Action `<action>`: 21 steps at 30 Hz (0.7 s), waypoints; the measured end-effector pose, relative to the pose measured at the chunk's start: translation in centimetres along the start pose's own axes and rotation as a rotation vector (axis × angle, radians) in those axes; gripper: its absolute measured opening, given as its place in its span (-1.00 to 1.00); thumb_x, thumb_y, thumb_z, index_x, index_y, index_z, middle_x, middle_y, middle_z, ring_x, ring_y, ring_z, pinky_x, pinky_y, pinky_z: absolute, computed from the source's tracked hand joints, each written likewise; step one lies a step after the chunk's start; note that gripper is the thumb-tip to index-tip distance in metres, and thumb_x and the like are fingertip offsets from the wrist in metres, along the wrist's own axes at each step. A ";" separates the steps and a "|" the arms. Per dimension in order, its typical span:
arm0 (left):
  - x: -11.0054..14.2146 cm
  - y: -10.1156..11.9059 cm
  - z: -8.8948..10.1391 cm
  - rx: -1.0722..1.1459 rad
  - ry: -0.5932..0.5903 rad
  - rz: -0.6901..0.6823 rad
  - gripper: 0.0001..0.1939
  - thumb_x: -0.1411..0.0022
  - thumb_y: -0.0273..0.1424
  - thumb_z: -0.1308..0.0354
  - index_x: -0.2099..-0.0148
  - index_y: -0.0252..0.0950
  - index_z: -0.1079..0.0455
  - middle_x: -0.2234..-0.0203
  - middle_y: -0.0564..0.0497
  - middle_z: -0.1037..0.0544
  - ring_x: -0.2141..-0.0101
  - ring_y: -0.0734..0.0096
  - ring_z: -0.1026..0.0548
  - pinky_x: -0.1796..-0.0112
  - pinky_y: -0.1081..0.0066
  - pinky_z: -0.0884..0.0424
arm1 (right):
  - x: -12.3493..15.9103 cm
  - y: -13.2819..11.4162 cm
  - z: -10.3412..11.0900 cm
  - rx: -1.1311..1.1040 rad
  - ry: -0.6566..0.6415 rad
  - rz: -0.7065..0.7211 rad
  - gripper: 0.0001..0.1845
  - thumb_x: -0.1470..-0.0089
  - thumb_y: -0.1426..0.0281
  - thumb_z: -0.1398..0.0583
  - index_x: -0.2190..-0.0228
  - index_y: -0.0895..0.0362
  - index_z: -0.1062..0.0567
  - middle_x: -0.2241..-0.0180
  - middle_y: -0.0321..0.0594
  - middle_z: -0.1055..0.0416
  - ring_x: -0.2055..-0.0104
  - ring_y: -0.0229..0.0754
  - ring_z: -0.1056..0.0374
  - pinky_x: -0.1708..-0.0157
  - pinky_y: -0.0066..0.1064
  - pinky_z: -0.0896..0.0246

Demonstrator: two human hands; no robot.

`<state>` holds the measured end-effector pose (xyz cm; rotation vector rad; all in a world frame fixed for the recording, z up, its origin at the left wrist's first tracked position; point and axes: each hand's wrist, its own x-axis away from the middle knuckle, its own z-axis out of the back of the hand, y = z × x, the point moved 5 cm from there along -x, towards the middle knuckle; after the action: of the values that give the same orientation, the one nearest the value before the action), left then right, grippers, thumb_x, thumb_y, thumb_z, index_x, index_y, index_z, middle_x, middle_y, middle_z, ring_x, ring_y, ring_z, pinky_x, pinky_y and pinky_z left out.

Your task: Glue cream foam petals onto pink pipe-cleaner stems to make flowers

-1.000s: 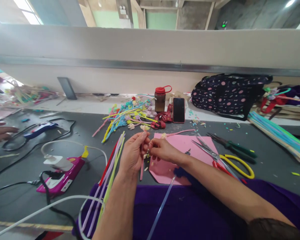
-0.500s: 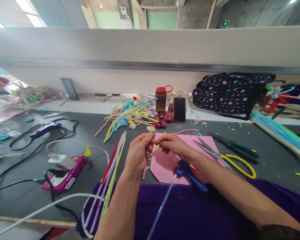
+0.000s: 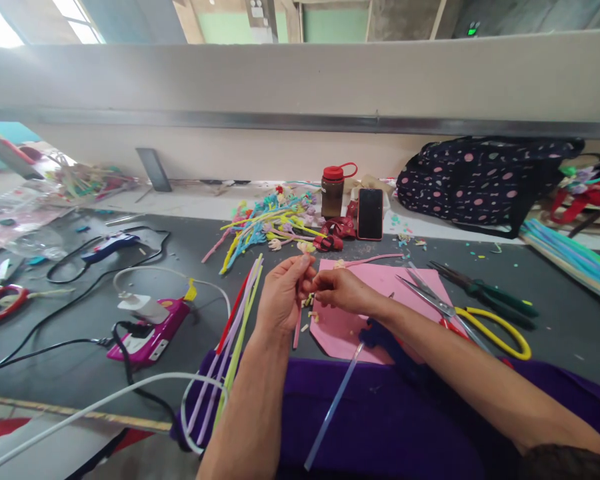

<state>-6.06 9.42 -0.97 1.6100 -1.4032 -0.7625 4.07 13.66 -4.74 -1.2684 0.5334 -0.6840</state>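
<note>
My left hand [image 3: 285,290] is closed, thumb against fingers, on a thin pink pipe cleaner [image 3: 297,327] whose lower end sticks out below the palm. A pale yellow piece [image 3: 306,247] shows just above the fingertips; whether it joins the stem I cannot tell. My right hand [image 3: 345,290] has its fingers curled and pinched close to the left fingertips; what they hold is hidden. Under the right hand lies a pink sheet [image 3: 335,333]. A blue glue gun [image 3: 380,337] with a clear glue stick [image 3: 335,407] lies below the right forearm, which partly covers it.
Scissors with yellow handles [image 3: 495,330] and green-handled pliers [image 3: 500,300] lie at right. Beyond my hands are piled pipe-cleaner stems [image 3: 260,227], a bottle [image 3: 333,193] and a phone [image 3: 370,213]. Loose stems [image 3: 235,333], cables and a magenta power strip [image 3: 153,333] are at left.
The whole view has shifted, so the table things appear farther right. My right fingers have dropped slightly and curl more beside the left hand, which keeps its grip.
</note>
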 end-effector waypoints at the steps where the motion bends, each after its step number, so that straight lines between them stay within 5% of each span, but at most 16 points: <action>1: 0.0 0.0 0.0 0.006 0.003 0.000 -0.77 0.03 -0.30 -0.27 0.37 -0.38 -0.41 0.65 0.14 -0.39 0.73 0.74 -0.25 0.75 0.69 -0.02 | -0.2 0.1 -0.1 -0.005 -0.023 -0.005 -0.90 0.16 0.56 -0.16 0.48 0.18 -0.43 0.60 -0.40 -0.33 0.59 -0.38 -0.27 0.60 -0.56 -0.14; 12: -0.1 0.1 0.3 0.025 -0.015 -0.016 -0.78 -0.01 -0.29 -0.24 0.38 -0.37 -0.43 0.66 0.15 -0.39 0.73 0.76 -0.24 0.74 0.69 -0.03 | 0.7 -0.9 0.4 0.000 -0.160 0.003 -0.80 0.02 0.43 -0.13 0.27 0.18 -0.41 0.46 -0.30 -0.37 0.48 -0.33 -0.33 0.48 -0.50 -0.27; 17: 0.0 0.0 0.1 0.028 -0.017 -0.007 -0.78 0.01 -0.29 -0.26 0.38 -0.37 -0.43 0.64 0.14 -0.40 0.72 0.76 -0.26 0.73 0.69 -0.04 | 1.0 -0.7 0.3 0.207 -0.108 0.023 -0.81 -0.03 0.45 -0.05 0.29 0.17 -0.41 0.47 -0.32 -0.36 0.54 -0.35 -0.29 0.52 -0.51 -0.23; 21: 0.0 -0.1 0.0 0.030 -0.010 0.018 -0.78 0.03 -0.30 -0.27 0.38 -0.36 -0.42 0.64 0.14 -0.41 0.72 0.76 -0.27 0.74 0.70 -0.04 | 0.6 -0.6 0.0 0.488 0.014 0.063 -0.84 0.01 0.51 -0.09 0.36 0.16 -0.44 0.40 -0.26 -0.39 0.38 -0.27 -0.31 0.36 -0.45 -0.18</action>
<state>-6.04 9.39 -1.05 1.6164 -1.4405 -0.7436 4.43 13.16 -4.16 -0.7870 0.3845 -0.7171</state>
